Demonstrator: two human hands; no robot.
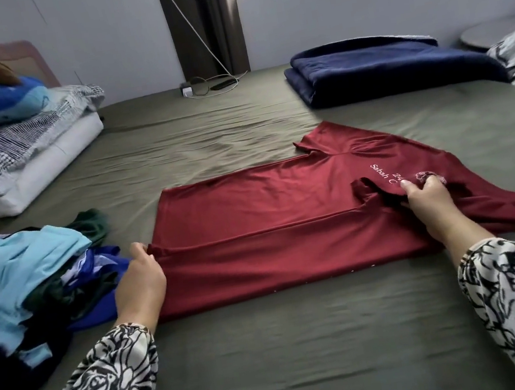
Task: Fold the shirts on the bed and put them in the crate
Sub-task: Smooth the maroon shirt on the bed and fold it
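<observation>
Olive sheets cover the bed (273,344), where a dark red shirt (270,219) lies spread at the middle, its near long edge folded over. At 9 o'clock of it the left hand (140,281) pinches the folded hem corner; at 3 o'clock the right hand (429,201) has its grip closed on the sleeve fabric. A heap of blue and green clothes (27,282) sits at 9 o'clock, a folded navy blanket (381,70) at 1 o'clock.

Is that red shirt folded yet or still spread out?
Partly folded: the red shirt has its near edge turned over, one sleeve still spread; both hands grip it.
</observation>
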